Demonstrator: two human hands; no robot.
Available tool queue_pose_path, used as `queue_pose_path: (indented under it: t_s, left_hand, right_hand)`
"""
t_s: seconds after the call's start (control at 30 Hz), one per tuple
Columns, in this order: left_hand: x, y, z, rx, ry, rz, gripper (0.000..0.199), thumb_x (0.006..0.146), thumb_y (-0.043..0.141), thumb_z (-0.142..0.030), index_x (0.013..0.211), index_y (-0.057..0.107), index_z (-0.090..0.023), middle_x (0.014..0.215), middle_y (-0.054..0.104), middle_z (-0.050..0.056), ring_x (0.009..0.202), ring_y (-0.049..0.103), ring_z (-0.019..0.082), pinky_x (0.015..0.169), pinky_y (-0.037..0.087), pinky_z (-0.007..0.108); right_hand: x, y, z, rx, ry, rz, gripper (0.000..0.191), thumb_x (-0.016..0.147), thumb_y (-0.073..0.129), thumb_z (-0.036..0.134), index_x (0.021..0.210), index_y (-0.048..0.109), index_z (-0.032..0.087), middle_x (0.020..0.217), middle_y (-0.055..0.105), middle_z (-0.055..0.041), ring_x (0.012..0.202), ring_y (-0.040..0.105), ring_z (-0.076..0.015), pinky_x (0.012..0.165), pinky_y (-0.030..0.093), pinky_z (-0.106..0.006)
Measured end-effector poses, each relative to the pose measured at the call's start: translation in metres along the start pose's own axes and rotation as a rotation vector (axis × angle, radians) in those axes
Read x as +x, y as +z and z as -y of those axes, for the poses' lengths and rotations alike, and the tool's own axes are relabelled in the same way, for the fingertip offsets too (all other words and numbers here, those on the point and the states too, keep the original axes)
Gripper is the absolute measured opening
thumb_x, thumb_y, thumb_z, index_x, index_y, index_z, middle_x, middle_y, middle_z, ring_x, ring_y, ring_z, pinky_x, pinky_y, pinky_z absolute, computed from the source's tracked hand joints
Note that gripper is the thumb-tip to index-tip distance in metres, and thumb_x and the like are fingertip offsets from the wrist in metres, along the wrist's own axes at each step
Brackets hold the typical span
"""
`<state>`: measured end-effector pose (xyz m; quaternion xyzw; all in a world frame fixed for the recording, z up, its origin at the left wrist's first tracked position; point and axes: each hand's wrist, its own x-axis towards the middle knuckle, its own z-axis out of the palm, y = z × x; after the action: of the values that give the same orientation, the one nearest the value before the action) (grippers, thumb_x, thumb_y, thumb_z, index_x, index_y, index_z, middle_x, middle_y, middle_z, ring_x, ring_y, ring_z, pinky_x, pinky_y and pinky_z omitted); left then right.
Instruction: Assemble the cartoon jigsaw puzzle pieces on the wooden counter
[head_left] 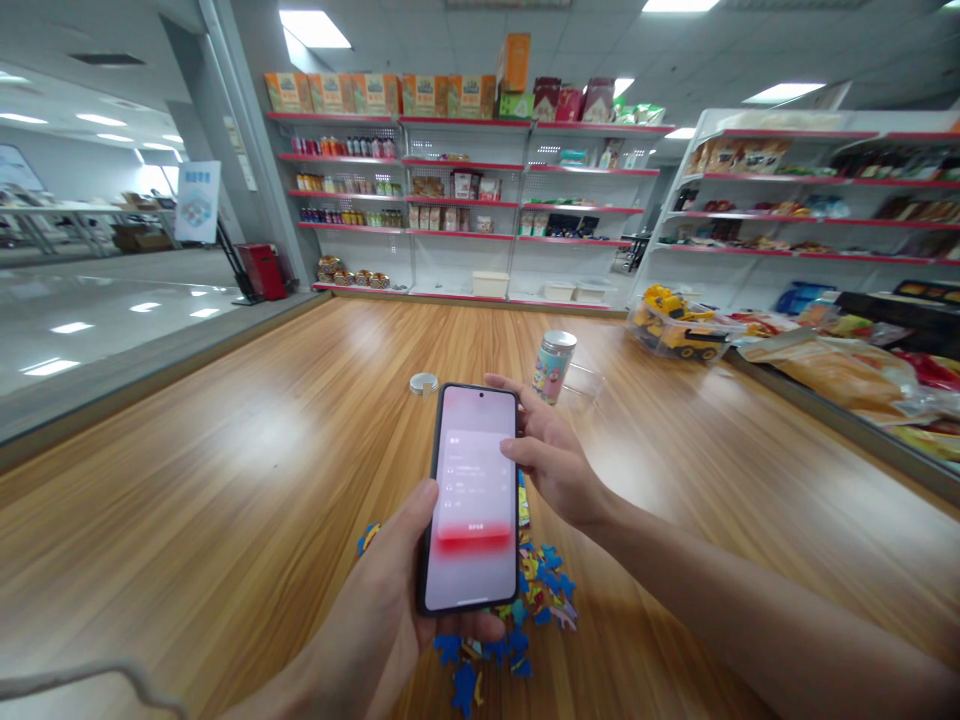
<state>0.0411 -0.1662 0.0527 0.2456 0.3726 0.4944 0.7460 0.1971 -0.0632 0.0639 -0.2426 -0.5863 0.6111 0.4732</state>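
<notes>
A black-edged phone (478,500) with a lit, pinkish screen stands upright in view over the wooden table. My left hand (397,580) is wrapped round its lower left side, with fingertips showing beneath the bottom edge. At the upper right edge, my right hand (551,455) grips the phone, its thumb on the screen and its index finger behind the top corner. Blue and yellow puzzle pieces (551,580) lie scattered under and beside the phone, partly hidden by it. Behind my right hand stands a printed can (553,368) with a silver top.
A round lid (424,383) lies on the wooden table (337,400) beyond the phone. Beside the can is a clear plastic item (585,380). A clear bin of yellow toy trucks (679,325) sits at the back right, near packaged goods. Stocked shelves line the back.
</notes>
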Motion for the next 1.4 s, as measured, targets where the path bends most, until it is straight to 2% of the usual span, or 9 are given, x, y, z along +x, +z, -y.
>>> queue_pose_path:
  t_s: [0.27,0.5,0.67,0.87,1.17,1.4]
  left_hand:
    - [-0.002,0.001,0.001,-0.006,0.021,-0.006,0.053,0.097,0.048,-0.051,0.139,0.05,-0.02,0.117,0.065,0.016,0.091,0.065,0.029,0.061,0.061,0.036]
    - [-0.003,0.005,0.0,-0.011,0.046,0.002,0.05,0.099,0.045,-0.048,0.139,0.05,-0.019,0.119,0.064,0.016,0.09,0.064,0.028,0.06,0.06,0.036]
    - [-0.004,0.007,-0.001,0.009,0.04,-0.037,0.049,0.1,0.043,-0.047,0.135,0.054,-0.016,0.112,0.066,0.017,0.087,0.063,0.028,0.059,0.059,0.035]
    - [-0.003,0.007,-0.001,0.014,0.044,-0.051,0.05,0.099,0.043,-0.048,0.135,0.054,-0.015,0.112,0.066,0.018,0.088,0.063,0.028,0.059,0.059,0.036]
    - [-0.004,0.009,-0.002,-0.011,0.04,-0.056,0.048,0.099,0.044,-0.047,0.134,0.054,-0.016,0.114,0.066,0.017,0.089,0.063,0.028,0.059,0.059,0.035]
    - [-0.004,0.007,-0.002,0.001,0.061,-0.041,0.047,0.099,0.043,-0.047,0.132,0.056,-0.016,0.107,0.067,0.016,0.09,0.063,0.029,0.059,0.059,0.036]
  right_hand:
    - [-0.001,0.003,0.001,0.049,0.009,0.036,0.078,0.065,0.065,0.018,0.138,0.039,0.02,0.112,0.063,-0.0074,0.094,0.059,-0.0225,0.078,0.048,-0.033]
    - [-0.004,0.002,0.0,0.008,-0.004,0.057,0.085,0.067,0.062,0.014,0.146,0.032,0.024,0.114,0.062,-0.0058,0.097,0.059,-0.0225,0.075,0.048,-0.031]
    - [-0.007,0.004,0.001,-0.026,0.003,0.066,0.087,0.067,0.062,0.015,0.147,0.032,0.024,0.12,0.06,-0.0069,0.097,0.058,-0.0226,0.076,0.049,-0.032]
    - [-0.005,0.002,0.0,-0.008,0.008,0.075,0.089,0.066,0.06,0.014,0.15,0.03,0.026,0.127,0.057,-0.0056,0.102,0.057,-0.0228,0.086,0.048,-0.035]
    - [-0.003,-0.005,-0.009,0.017,-0.008,0.154,0.105,0.063,0.062,0.013,0.155,0.012,0.024,0.133,0.054,-0.0071,0.107,0.055,-0.0235,0.091,0.046,-0.037]
    - [-0.004,-0.006,-0.012,-0.003,-0.037,0.214,0.108,0.067,0.065,0.014,0.155,0.004,0.026,0.142,0.045,-0.0076,0.119,0.05,-0.0249,0.096,0.043,-0.037]
